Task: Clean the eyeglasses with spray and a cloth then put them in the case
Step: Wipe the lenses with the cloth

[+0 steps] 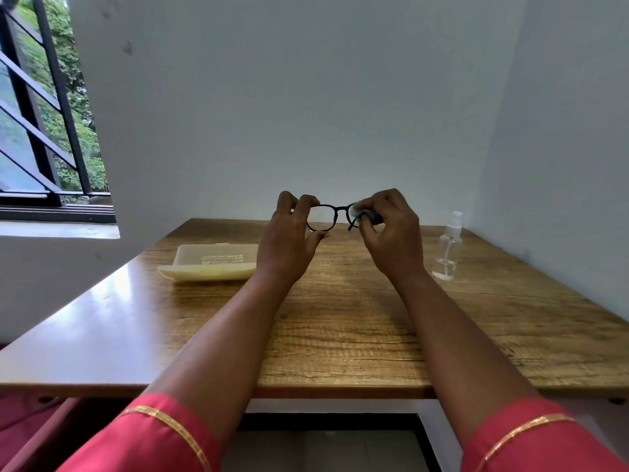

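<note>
Glasses [332, 218] are being held up in the air above the far half of the table [340, 318], not resting on anything. Left hand [289, 240] is pinching the frame at its left end, fingers curled over the top rim and thumb reaching up underneath. Right hand [391, 229] is pinching a small pale cloth [361, 207] around the right lens, fingers bunched tight; the lens itself is mostly hidden under the cloth. Spray bottle [449, 248] is standing upright, well apart to the right. Case [212, 264] is lying open on the left, near the left wrist, nothing in it. Risks as judged: the frame is being supported at one end only while the other end is being rubbed, so hard pressure could be twisting the bridge or bending a hinge; a loosening left pinch could be letting the glasses drop onto the table; a wide elbow swing toward the case could be knocking the bottle over
</note>
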